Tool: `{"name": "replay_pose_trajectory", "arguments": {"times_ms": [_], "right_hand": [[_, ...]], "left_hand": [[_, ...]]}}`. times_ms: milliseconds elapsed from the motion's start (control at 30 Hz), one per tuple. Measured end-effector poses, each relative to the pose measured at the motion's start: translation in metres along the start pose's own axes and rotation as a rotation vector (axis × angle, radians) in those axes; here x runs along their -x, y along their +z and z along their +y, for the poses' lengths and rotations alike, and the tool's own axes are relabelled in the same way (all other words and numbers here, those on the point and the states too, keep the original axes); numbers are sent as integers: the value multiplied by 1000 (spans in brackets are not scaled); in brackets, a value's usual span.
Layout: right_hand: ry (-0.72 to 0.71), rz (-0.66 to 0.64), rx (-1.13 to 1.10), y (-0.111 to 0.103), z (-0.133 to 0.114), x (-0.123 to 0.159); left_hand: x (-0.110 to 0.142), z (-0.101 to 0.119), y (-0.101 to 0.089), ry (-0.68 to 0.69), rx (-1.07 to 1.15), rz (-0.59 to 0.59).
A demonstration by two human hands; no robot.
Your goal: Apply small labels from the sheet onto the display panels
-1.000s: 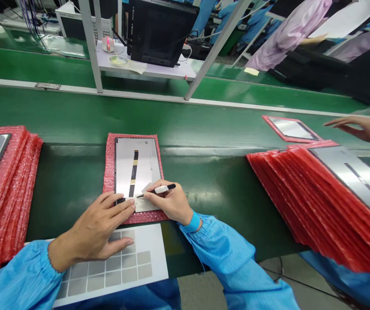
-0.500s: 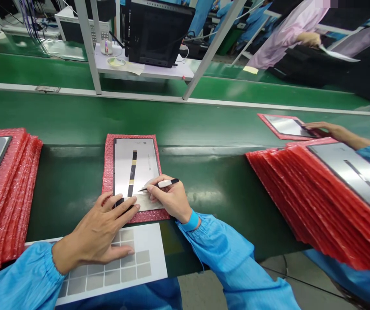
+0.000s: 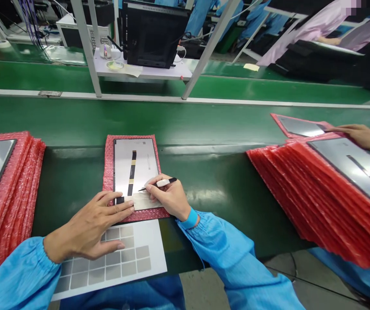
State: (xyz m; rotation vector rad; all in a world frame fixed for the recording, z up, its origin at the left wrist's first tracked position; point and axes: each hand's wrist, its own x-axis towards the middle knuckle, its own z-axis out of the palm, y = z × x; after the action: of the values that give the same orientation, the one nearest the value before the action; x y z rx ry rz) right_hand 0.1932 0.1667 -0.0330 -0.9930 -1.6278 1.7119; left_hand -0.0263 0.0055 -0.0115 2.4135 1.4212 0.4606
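A flat display panel (image 3: 144,161), silvery on the back with a black and gold flex strip (image 3: 132,174), lies on a pink bubble-wrap sheet (image 3: 109,165). My left hand (image 3: 102,219) is open, fingertips resting on the panel's lower left edge, thumb spread over a sheet of grey square stickers (image 3: 157,247). Pinched in my right hand (image 3: 170,196) is a slim black pointed tool with a white middle (image 3: 163,183), perhaps tweezers. Its tip is at the panel's lower part, right of the strip's lower end; whether it touches cannot be seen.
Stacks of panels in pink-red bubble wrap stand at left (image 3: 13,193) and right (image 3: 288,185). A co-worker's hand (image 3: 365,137) is on another wrapped panel (image 3: 301,125) at far right. Behind a white rail, a black monitor (image 3: 155,34) sits on a shelf between metal posts.
My left hand has slid slightly left, its thumb moving off to the left over the stickers. My right hand has barely moved. The co-worker's hand and panel have shifted right.
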Motion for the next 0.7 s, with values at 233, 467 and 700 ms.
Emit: {"name": "replay_pose_trajectory", "arguments": {"times_ms": [233, 467, 700], "right_hand": [[-8, -8, -8, 0, -1, 0], [-12, -17, -8, -1, 1, -1], [-18, -16, -4, 0, 1, 0]], "left_hand": [[8, -11, 8, 39, 34, 153], [4, -4, 16, 13, -145, 201], [4, 2, 24, -33, -234, 281]]}}
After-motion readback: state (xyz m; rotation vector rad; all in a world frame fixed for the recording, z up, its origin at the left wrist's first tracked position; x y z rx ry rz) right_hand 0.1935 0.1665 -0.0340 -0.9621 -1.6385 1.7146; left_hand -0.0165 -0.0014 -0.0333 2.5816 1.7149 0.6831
